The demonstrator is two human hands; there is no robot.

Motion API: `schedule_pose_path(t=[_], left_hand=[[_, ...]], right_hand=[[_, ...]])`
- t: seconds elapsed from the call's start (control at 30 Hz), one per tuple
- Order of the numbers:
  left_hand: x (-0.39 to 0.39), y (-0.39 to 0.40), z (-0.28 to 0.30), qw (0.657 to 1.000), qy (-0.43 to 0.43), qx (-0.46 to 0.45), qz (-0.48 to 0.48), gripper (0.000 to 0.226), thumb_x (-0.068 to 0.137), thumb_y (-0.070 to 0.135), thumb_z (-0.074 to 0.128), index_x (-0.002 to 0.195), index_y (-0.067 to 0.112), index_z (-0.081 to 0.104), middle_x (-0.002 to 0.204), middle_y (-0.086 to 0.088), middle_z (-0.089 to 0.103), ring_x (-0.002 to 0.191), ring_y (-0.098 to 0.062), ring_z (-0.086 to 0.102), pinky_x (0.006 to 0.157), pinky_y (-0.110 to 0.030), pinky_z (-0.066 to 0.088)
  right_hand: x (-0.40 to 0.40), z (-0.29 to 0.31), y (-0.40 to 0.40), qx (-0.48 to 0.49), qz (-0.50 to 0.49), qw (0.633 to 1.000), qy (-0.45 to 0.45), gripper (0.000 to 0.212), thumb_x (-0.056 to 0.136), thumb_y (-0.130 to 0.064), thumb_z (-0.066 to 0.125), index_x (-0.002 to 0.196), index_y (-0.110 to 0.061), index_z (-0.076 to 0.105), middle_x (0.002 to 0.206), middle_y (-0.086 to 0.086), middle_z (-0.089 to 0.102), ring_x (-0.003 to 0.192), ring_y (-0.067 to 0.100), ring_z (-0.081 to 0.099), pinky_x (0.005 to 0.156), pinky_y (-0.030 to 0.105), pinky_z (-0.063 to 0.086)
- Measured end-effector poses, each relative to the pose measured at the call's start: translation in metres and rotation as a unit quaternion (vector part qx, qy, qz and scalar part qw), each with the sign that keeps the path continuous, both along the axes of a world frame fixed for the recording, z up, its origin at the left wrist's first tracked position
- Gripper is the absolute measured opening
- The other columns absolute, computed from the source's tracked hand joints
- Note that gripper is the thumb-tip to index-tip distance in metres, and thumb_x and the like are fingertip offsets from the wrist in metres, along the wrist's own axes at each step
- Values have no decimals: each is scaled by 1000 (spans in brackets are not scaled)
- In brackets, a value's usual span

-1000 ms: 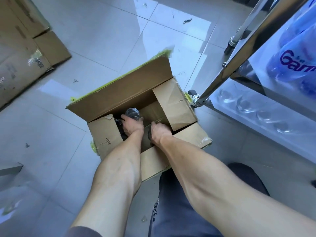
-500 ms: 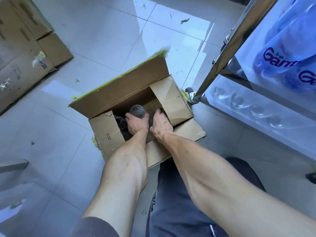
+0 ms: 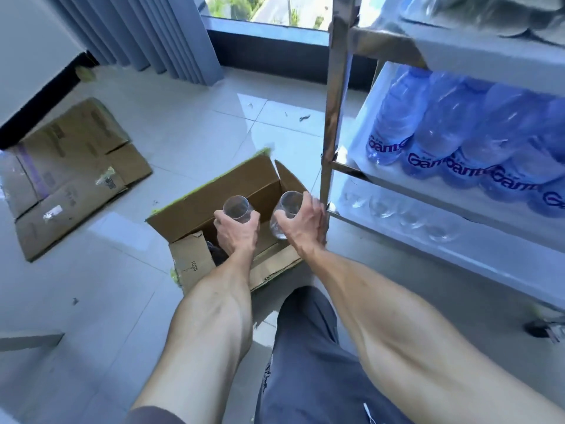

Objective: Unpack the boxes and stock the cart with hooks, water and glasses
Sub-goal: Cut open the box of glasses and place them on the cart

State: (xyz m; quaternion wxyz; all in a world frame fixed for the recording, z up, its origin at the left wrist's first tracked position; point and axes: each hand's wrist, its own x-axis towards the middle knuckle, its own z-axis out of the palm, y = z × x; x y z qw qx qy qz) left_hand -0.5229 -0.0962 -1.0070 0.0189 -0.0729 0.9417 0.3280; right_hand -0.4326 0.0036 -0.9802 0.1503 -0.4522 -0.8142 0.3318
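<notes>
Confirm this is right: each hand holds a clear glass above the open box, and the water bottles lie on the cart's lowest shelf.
Not quite. The head view shows the water bottles on the shelf above; the lowest shelf holds glasses. The rest holds: left hand and right hand each grip a glass over the box.

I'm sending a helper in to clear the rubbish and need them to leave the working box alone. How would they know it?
Find the steel cart loaded with water bottles. Just beside its corner post, on the floor, stands an open box with green-taped flap edges, under the person's hands. Unlike the flattened boxes lying further left, it stands upright and open.
</notes>
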Motion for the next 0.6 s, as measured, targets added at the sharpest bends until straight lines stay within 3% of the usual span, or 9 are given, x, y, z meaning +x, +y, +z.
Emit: schedule_pose_path(t=[0.2, 0.3, 0.47, 0.6], left_hand=[[40, 41, 51, 993, 87, 42, -73, 69, 71, 56, 69, 119, 14, 43, 113, -11, 58, 99, -31, 61, 72, -32, 39], [60, 63, 63, 985, 115, 44, -118, 67, 70, 57, 68, 116, 14, 44, 112, -9, 57, 102, -31, 60, 75, -34, 43], [93, 93, 61, 967, 136, 15, -215, 61, 71, 56, 66, 114, 19, 45, 106, -2, 53, 102, -24, 57, 82, -37, 48], [116, 118, 50, 944, 136, 2, -302, 60, 67, 60, 60, 109, 21, 44, 99, 1, 51, 96, -22, 56, 74, -34, 46]], right_hand=[[56, 42, 28, 14, -109, 991, 80, 80, 68, -54, 56, 133, -8, 47, 125, 13, 57, 116, 30, 49, 98, 42, 42], [88, 49, 50, 24, -153, 983, 95, 77, 64, -53, 59, 125, -6, 50, 117, 13, 59, 111, 31, 49, 96, 41, 42], [136, 34, 86, 29, -195, 980, 35, 67, 65, -49, 68, 118, -11, 53, 114, 7, 58, 113, 27, 49, 83, 38, 48], [149, 13, 103, -7, -223, 974, -31, 63, 72, -45, 72, 117, -7, 50, 118, 9, 55, 116, 28, 47, 78, 39, 49]])
